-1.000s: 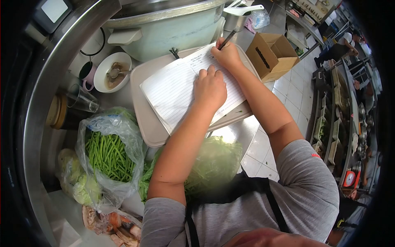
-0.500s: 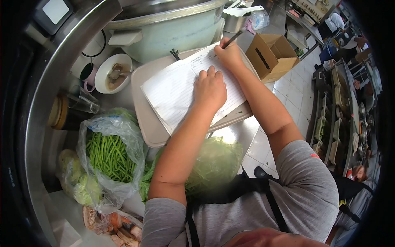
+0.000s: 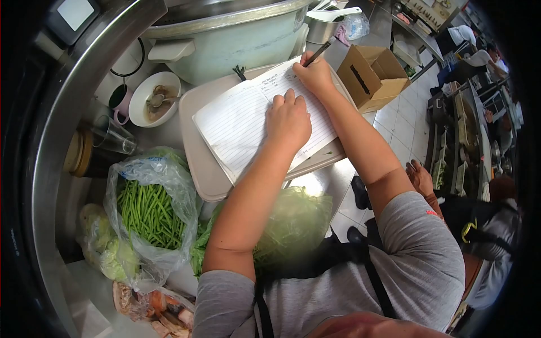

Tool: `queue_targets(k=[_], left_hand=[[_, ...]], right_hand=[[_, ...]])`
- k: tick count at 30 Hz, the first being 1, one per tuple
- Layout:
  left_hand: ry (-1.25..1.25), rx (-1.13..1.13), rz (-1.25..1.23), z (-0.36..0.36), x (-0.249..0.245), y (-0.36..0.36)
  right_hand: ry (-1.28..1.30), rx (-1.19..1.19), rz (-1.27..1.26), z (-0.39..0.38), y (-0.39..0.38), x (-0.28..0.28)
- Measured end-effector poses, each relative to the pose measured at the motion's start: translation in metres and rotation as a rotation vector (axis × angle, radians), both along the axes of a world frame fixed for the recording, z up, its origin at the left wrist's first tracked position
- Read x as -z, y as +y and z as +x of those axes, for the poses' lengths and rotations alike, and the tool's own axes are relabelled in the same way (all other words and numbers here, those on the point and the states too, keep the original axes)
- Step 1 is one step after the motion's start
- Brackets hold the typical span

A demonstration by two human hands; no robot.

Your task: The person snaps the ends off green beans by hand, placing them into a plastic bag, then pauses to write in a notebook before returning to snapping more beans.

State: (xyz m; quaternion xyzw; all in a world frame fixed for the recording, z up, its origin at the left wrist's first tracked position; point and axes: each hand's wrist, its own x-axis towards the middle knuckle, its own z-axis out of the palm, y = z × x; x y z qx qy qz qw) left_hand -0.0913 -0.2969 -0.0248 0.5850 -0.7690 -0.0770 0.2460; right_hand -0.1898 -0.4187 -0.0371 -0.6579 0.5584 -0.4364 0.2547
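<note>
A lined notebook [image 3: 231,127] lies open on a beige plastic lid or tray [image 3: 194,163], with handwriting near the top of the page. My left hand [image 3: 288,123] rests palm down on the paper, fingers slightly bent, holding nothing. Up at the page's far right, my right hand [image 3: 314,75] grips a dark pen [image 3: 319,52]; its tip is hidden behind the fingers. A dark tassel-like tuft [image 3: 240,72] pokes out past the notebook's upper edge.
Left are a bag of green beans [image 3: 149,217], a white bowl [image 3: 155,100] with a spoon, a glass [image 3: 115,135] and bagged meat [image 3: 155,310]. A large pale tub [image 3: 236,50] stands behind; a cardboard box [image 3: 372,79] is right. A co-worker's hand [image 3: 420,177] shows near my right arm.
A co-worker at the right has come closer, a hand now showing beside my right upper arm. The pen tilts slightly differently; my left hand stays about where it was.
</note>
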Motion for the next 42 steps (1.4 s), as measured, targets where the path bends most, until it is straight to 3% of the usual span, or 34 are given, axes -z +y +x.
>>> queue_targets(k=[25, 42], left_hand=[[-0.001, -0.007, 0.013, 0.0, -0.001, 0.0], [0.003, -0.002, 0.05, 0.0, -0.005, 0.002]], right_hand=[[0.16, 0.014, -0.045, 0.003, 0.008, -0.008], [0.059, -0.003, -0.015, -0.001, 0.0, -0.001]])
